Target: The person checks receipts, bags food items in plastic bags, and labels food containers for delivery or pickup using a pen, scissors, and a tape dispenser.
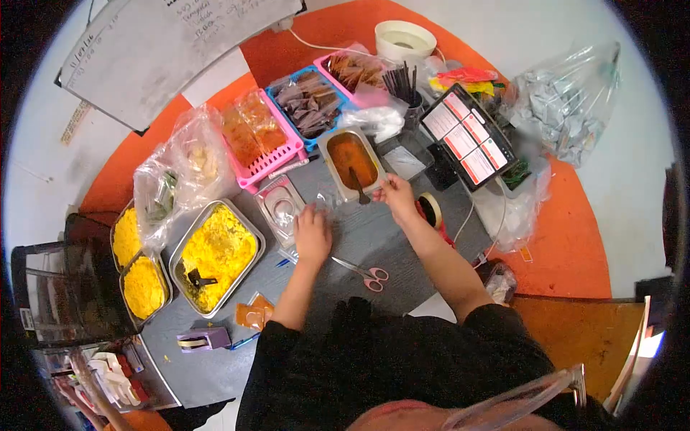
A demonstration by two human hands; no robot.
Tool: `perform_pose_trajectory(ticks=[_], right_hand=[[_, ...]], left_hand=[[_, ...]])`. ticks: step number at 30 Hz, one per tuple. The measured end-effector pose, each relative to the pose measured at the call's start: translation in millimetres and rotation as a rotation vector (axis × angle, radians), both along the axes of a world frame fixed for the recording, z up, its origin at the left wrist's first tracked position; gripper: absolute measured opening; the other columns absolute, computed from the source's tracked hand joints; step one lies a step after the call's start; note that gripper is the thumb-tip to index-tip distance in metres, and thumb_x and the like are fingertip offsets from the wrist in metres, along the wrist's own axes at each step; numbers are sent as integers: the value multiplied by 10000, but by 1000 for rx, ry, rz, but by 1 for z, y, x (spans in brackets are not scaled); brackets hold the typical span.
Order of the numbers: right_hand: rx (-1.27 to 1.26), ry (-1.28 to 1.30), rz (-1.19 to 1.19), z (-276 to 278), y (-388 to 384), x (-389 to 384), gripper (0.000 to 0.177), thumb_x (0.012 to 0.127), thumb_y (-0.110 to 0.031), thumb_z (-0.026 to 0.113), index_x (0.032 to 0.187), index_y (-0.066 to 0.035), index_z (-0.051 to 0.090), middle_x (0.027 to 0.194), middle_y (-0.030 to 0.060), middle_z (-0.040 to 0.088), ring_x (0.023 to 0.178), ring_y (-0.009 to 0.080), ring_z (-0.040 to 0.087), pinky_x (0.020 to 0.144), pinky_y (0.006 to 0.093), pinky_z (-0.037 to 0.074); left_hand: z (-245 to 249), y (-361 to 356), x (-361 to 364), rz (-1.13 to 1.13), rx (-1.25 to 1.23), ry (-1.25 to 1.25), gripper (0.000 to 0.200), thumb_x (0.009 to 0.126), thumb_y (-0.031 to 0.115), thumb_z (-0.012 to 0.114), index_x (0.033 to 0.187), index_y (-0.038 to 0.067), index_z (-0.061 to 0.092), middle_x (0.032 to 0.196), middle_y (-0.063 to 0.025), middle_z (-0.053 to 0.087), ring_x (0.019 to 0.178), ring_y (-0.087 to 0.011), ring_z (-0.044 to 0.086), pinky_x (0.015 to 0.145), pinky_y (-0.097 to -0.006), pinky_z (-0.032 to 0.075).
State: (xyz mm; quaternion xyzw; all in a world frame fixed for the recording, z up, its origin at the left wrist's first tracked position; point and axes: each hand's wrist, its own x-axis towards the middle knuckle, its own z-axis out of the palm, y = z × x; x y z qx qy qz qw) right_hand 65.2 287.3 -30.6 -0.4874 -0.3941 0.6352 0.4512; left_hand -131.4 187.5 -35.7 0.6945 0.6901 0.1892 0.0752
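Note:
My right hand (pixel 395 195) is closed on the corner of a steel food pan (pixel 332 159) that holds orange-brown sauce. A dark spoon (pixel 361 188) leans in the sauce, its handle over the near rim. My left hand (pixel 313 233) rests palm down with its fingers stretched forward, at some clear plastic bags (pixel 327 197). Just left of it lies a clear plastic package (pixel 280 205) with a pink-edged label. Pink-handled scissors (pixel 372 279) lie on the table between my forearms.
Trays of yellow food (pixel 219 251) stand at left. Behind are a pink basket (pixel 262 169) of orange packets and a blue basket (pixel 330 118). A tablet (pixel 468 136), tape roll (pixel 430 210) and black tray (pixel 406 154) are at right. A purple tape dispenser (pixel 205 339) is near left.

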Motion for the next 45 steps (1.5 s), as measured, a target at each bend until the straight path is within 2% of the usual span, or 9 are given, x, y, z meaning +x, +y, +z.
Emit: perform_pose_trajectory(ticks=[6, 12, 16, 19, 27, 31, 34, 36, 45], right_hand=[[20, 344, -435, 4, -24, -22, 184, 872, -107, 443, 1019, -2, 479, 819, 84, 532, 679, 174, 562, 587, 285, 482], [792, -796, 388, -5, -71, -86, 452, 780, -292, 551, 1182, -128, 425, 1172, 180, 422, 1070, 335, 431, 886, 449, 351], [852, -1168, 597, -6, -71, -109, 508, 772, -302, 554, 1235, -160, 404, 1305, 208, 283, 1182, 403, 287, 969, 483, 244], [892, -1181, 587, -28, -68, -111, 523, 779, -303, 543, 1258, -167, 385, 1329, 208, 252, 1195, 449, 236, 981, 517, 203], [776, -684, 413, -58, -43, -109, 301, 792, -164, 489, 1061, -34, 530, 1120, 161, 514, 998, 277, 516, 862, 338, 408], [775, -670, 679, -75, -48, -142, 263, 756, -138, 526, 998, -49, 574, 1151, 138, 497, 1111, 277, 426, 932, 346, 347], [930, -987, 912, -25, -66, -139, 439, 800, -407, 442, 1147, -140, 474, 1251, 74, 415, 1178, 251, 350, 990, 529, 166], [1197, -462, 554, -33, -75, -124, 410, 753, -320, 536, 1116, -132, 492, 1149, 91, 471, 1116, 265, 403, 927, 540, 242], [1062, -511, 598, 16, -173, 48, 133, 805, -115, 496, 905, -27, 506, 909, 133, 517, 827, 311, 514, 677, 398, 410]], left_hand=[[-15, -27, -25, 317, 278, 59, 471, 744, 157, 554, 1151, -14, 391, 1199, -247, 356, 1097, -426, 340, 939, -458, 274], [-46, -2, -51, 599, -5, -345, 553, 743, 173, 553, 1196, -44, 323, 1270, -298, 262, 1183, -435, 234, 982, -461, 213], [-43, 17, -54, 708, -15, -453, 526, 754, 154, 535, 1191, -49, 323, 1222, -284, 340, 1138, -390, 336, 927, -437, 300], [-49, 24, -64, 760, 44, -1581, 239, 772, 106, 511, 962, -37, 480, 859, -110, 541, 746, -191, 528, 628, -290, 421], [7, 11, -68, 616, 328, -1181, 90, 760, 82, 567, 767, 7, 520, 731, -37, 533, 682, -116, 463, 626, -247, 382], [54, -17, -58, 556, 571, -659, 125, 753, 54, 575, 852, 14, 510, 788, -53, 529, 740, -150, 490, 658, -247, 406], [73, -20, -49, 324, 679, -543, 114, 764, 23, 539, 873, 7, 511, 857, -80, 536, 809, -176, 509, 687, -266, 424], [82, -5, -41, 126, 615, -476, 189, 749, -13, 523, 938, -9, 516, 951, -109, 558, 876, -196, 523, 737, -290, 433], [58, 106, -25, -564, 245, -479, 233, 674, -80, 460, 893, -25, 519, 878, -139, 584, 808, -293, 551, 792, -372, 416]])
